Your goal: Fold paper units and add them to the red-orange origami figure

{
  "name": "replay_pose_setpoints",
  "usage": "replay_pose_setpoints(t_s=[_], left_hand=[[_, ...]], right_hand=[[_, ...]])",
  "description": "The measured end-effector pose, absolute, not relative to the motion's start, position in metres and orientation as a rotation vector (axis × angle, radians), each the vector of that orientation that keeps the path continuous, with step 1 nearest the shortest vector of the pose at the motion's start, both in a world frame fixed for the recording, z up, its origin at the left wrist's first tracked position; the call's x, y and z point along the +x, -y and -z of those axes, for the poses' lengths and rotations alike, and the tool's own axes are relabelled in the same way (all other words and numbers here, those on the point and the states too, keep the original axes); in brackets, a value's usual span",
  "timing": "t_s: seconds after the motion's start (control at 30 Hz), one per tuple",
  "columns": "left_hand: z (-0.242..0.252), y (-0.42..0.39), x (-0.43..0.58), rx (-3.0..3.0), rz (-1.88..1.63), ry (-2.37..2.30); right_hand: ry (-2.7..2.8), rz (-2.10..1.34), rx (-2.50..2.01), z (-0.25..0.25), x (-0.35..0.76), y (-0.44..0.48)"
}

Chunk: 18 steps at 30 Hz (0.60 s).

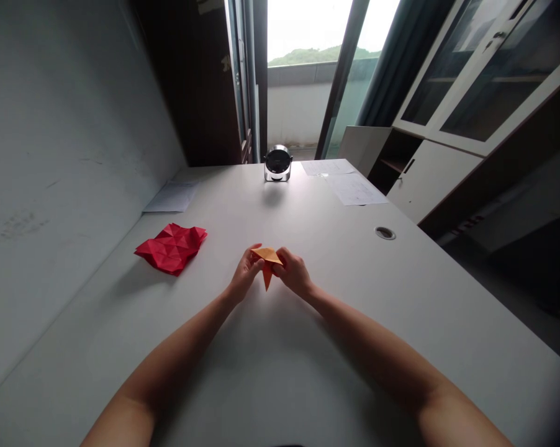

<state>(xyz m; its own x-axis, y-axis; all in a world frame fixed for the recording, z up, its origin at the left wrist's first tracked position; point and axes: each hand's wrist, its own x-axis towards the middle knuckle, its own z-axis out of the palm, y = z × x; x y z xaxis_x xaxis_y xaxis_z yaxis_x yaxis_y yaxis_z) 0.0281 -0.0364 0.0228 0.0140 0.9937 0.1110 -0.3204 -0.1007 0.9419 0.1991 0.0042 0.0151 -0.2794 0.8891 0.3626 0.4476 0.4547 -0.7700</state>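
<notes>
Between my two hands is a piece of folded orange paper [267, 255], with a broad upper flap and a narrow point hanging down toward me. My left hand [247, 271] pinches its left side, thumb in front. On the right side, my right hand [293, 271] grips the paper with curled fingers, some of them hidden behind it. Both hands are just above the white table [354, 298]. To the left lies a sheet of creased red paper [172, 248], crumpled into raised facets and apart from my hands.
A round black-and-silver device on a stand [277, 164] is at the table's far edge. White printed sheets [357, 188] lie at the far right, and another paper [171, 197] lies by the left wall. A round cable hole [385, 233] sits near the right edge.
</notes>
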Motion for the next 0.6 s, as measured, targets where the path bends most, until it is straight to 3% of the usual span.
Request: replay_pose_setpoints(t_s=[0.4,0.6], left_hand=[[-0.015,0.031,0.025,1.015,-1.407,-0.993],[-0.01,0.027,0.022,0.788,-1.448,-1.033]], right_hand=[[1.713,-1.116,-1.053,-0.008,0.197,-0.011],[1.736,-1.169,-0.996,-0.006,0.195,-0.009]])
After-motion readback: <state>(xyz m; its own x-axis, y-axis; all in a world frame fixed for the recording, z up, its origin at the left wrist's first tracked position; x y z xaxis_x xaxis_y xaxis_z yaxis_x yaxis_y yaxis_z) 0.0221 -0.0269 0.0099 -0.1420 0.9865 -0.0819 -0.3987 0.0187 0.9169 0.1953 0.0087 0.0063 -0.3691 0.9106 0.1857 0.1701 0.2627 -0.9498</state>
